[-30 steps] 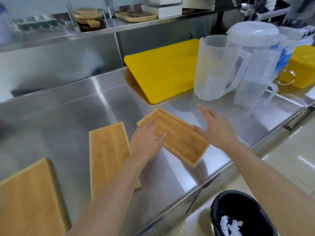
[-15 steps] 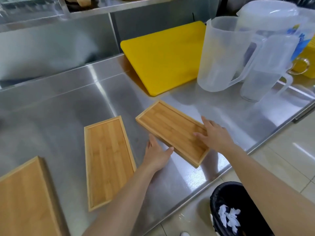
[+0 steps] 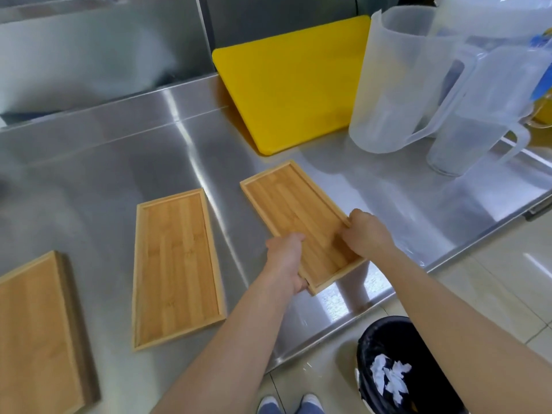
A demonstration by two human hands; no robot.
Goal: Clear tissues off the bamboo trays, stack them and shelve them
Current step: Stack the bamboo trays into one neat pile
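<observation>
Three bamboo trays lie on the steel counter (image 3: 89,162), none with tissue on it. The right bamboo tray (image 3: 286,201) sits at an angle near the counter's front edge. My left hand (image 3: 286,261) grips its near left rim and my right hand (image 3: 367,234) grips its near right rim. The middle bamboo tray (image 3: 174,264) lies flat to the left of my left hand, untouched. Further left, the left bamboo tray (image 3: 33,330) is cut off by the frame's edge. White tissues (image 3: 388,375) lie in the black bin (image 3: 370,348) on the floor.
A yellow cutting board (image 3: 289,85) leans against the back wall. Two clear plastic jugs (image 3: 397,79) stand at the back right, close to the right tray's far end. The bin stands on the floor below the counter's front edge, by my shoes (image 3: 289,404).
Both hands have closed on the right tray's near end, and it has turned and slid toward me. The view has tilted down, so the shelf is out of frame.
</observation>
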